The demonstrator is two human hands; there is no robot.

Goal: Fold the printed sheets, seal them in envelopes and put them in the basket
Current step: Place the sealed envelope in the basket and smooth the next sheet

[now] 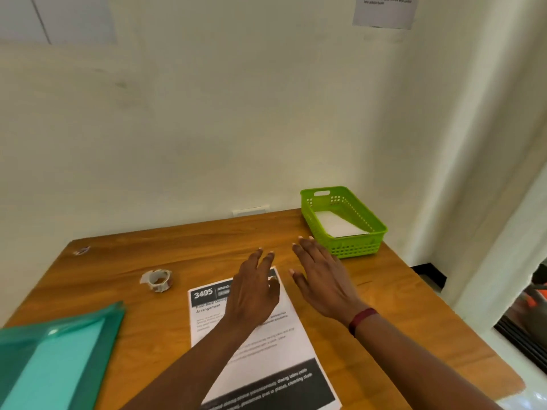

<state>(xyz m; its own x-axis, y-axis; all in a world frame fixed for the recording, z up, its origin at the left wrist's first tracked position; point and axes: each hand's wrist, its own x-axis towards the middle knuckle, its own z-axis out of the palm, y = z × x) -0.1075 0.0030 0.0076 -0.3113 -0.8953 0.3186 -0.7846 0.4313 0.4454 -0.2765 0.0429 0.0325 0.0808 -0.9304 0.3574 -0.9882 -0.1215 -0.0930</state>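
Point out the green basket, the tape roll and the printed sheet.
Green plastic basket (355, 248): head view, near perforated wall.
Small white tape roll (161, 287): head view, front band.
Printed white sheet (275, 359): head view, lower text area.

table (384, 306): glossy wood | basket (352, 250): perforated plastic | sheet (284, 350): matt paper | folder (97, 329): translucent plastic

We see the left forearm (204, 359) and right forearm (414, 353) bare. A narrow dark red wristband (362, 321) circles the right wrist; past the wristband, the right hand (322, 279) has long fingers with pale nails. The left hand (251, 294), left of the wristband, shows the same pale nails.
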